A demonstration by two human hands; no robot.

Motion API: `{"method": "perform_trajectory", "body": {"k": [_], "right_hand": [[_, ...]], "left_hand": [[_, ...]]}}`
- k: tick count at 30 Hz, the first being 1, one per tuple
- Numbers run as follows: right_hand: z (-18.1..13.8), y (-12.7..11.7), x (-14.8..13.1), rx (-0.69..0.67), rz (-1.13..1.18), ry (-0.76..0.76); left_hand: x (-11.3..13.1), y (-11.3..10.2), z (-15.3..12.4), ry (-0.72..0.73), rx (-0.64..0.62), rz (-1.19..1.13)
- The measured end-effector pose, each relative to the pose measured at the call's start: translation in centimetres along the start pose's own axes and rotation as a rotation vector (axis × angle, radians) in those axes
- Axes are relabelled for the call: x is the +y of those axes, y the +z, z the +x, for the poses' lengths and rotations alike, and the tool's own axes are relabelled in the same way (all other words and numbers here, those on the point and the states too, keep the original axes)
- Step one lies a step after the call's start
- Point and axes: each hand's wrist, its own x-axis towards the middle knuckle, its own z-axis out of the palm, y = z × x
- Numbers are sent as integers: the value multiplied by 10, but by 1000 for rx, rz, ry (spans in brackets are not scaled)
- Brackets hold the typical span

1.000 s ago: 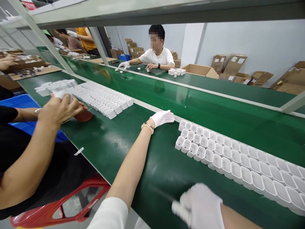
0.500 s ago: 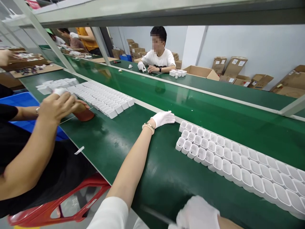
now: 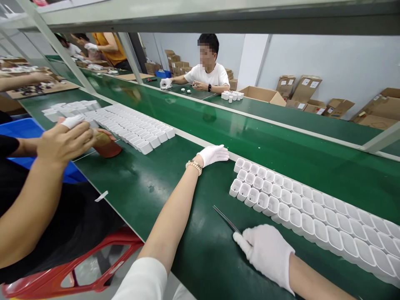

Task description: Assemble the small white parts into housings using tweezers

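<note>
Stretched across a green tabletop, along a pale rail and a green strip beyond: white cups in three close-packed rows, upright, open-topped and rounded at the corners, with small dark marks inside several at the left end of the near row. Far slighter, and dark grey against the green, a pair of tweezers, straight and slim, with two narrow prongs side by side. Unchanged from half a second ago, the cups and the outstretched left hand, gloved in white above a beaded bracelet. Higher now and clear of the bottom edge, the right hand, also in a white glove, with the tweezers sharp instead of blurred. Across the strip, now reaching out to the side, the gloved hand of a co-worker. Around the tweezers, the curled, gripping fingers of the right hand; ahead of them, the prongs, angled forward and left over bare tabletop, apart from the near row. Cannot tell whether touching the surface at the tips. At the rail, just beside the left end of the back row, the left hand's fingers, straight, together and holding nothing.
</note>
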Motion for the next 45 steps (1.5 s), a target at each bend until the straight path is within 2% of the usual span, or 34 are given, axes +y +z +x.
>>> {"method": "perform_trajectory", "body": {"k": [3, 4, 5, 7, 8, 9, 12, 13, 14, 16, 17, 18, 21, 22, 24, 26, 28, 30, 33, 39, 41, 45], "right_hand": [[-2, -3, -2, -224, -21, 60], [-3, -3, -2, -251, -22, 74], [-3, -2, -2, -207, -9, 70], [-3, 0, 1, -15, 37, 36], [-3, 0, 1, 31, 49, 13], [-3, 0, 1, 8, 43, 9], [-1, -1, -2, -335, -34, 61], [-1, -3, -3, -390, -45, 67], [-1, -4, -4, -361, -34, 58], [-2, -8, -4, -151, -5, 19], [-3, -10, -4, -90, -2, 12], [-3, -10, -4, -93, -12, 32], [-4, -8, -6, -286, -68, 62], [-4, -6, -6, -289, -53, 49], [-4, -3, -5, -168, 2, -6], [-5, 0, -3, -107, 47, 3], [-5, 2, -2, -159, 41, 82], [-4, 0, -1, -196, 30, 93], [-2, -2, 2, -81, 41, 15], [6, 22, -4, -240, 51, 58], [8, 28, -6, -196, 71, 47], [6, 25, 1, -2, 121, -25]], "left_hand": [[-1, 0, -1, 3, 1, 2], [-1, 0, -1, 4, 1, 2], [-1, 0, -1, 5, 2, 1], [-2, 0, 0, 7, 6, -2], [-2, 0, 1, 9, 8, -5], [-2, 1, 2, 10, 11, -8], [-3, 1, 5, 11, 19, -16], [-3, 1, 6, 12, 20, -18], [-4, 2, 6, 13, 20, -19], [-4, 2, 5, 15, 17, -21], [-5, 1, 5, 16, 16, -21], [-5, 1, 5, 16, 15, -20], [-5, 1, 4, 15, 11, -16], [-5, 1, 5, 13, 10, -14], [-5, 1, 5, 10, 5, -10], [-4, 0, 5, 7, 0, -4], [-4, 0, 4, 4, -5, 1], [-3, -1, 2, 4, -9, 6], [-2, -2, 0, 9, -15, 9], [0, -1, 0, 1, -19, 11], [0, -1, 0, -11, -17, 10], [-1, -2, -3, -43, -8, 5]]}}
